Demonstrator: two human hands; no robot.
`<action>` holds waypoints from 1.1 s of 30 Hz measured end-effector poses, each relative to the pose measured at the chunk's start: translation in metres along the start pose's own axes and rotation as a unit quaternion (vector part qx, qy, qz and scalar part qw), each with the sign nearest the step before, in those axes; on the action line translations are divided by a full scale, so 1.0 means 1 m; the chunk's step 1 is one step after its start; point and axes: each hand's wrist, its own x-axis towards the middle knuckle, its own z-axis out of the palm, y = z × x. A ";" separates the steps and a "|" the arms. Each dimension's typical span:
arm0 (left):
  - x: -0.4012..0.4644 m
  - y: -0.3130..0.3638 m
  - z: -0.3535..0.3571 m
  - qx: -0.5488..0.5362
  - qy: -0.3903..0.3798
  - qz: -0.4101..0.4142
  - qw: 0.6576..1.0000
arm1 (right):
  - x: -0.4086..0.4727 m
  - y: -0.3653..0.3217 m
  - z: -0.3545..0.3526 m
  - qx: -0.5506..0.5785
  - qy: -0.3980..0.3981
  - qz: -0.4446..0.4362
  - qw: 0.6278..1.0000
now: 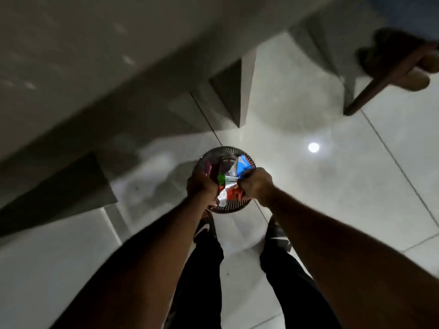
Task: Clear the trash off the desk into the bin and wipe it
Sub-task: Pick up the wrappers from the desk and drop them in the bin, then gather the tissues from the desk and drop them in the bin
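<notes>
A round metal mesh bin (221, 151) stands on the tiled floor just ahead of my feet. Both my hands hover right over its mouth. My left hand (200, 186) is shut on a bunch of crumpled wrappers (225, 189), coloured green, red and silver. My right hand (256, 186) grips the same bunch from the other side, next to a blue and white wrapper (244, 166). Whether the blue one is held or lies in the bin is unclear. A purple wrapper (209, 168) shows at the bin's left.
The grey desk (71, 55) fills the upper left, its panel legs (228, 91) reaching the floor behind the bin. A wooden chair leg (380, 84) slants in at the upper right. My black shoes (205, 227) stand close to the bin. Glossy floor tiles (356, 186) spread to the right.
</notes>
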 end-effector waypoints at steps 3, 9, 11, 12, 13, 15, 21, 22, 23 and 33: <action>0.022 0.003 0.022 -0.159 -0.083 -0.131 0.975 | 0.024 0.006 0.011 0.031 -0.015 -0.007 0.999; 0.012 0.012 0.012 -0.162 -0.049 -0.080 0.982 | 0.024 0.013 0.022 0.039 0.063 0.021 0.997; -0.006 0.014 -0.003 -0.049 0.018 0.006 0.999 | 0.005 0.010 0.011 -0.030 0.089 -0.004 0.996; -0.020 0.017 -0.013 -0.005 0.036 0.052 0.998 | -0.010 0.006 0.004 -0.058 0.098 -0.029 0.993; -0.038 0.021 -0.024 0.027 0.048 0.094 0.994 | -0.026 0.002 -0.003 -0.071 0.108 -0.059 0.990; -0.079 0.033 -0.047 0.060 0.069 0.173 0.981 | -0.067 -0.008 -0.020 -0.079 0.141 -0.120 0.980; -0.239 0.076 -0.138 0.071 0.137 0.427 0.891 | -0.240 -0.069 -0.083 -0.042 0.283 -0.271 0.919; -0.260 0.081 -0.159 0.062 0.165 0.463 0.869 | -0.268 -0.084 -0.093 -0.034 0.311 -0.292 0.904; -0.276 0.087 -0.182 0.047 0.194 0.493 0.847 | -0.294 -0.101 -0.104 -0.024 0.332 -0.314 0.889; -0.223 0.140 -0.439 0.035 0.388 0.358 0.849 | -0.360 -0.361 -0.111 -0.284 0.300 -0.429 0.803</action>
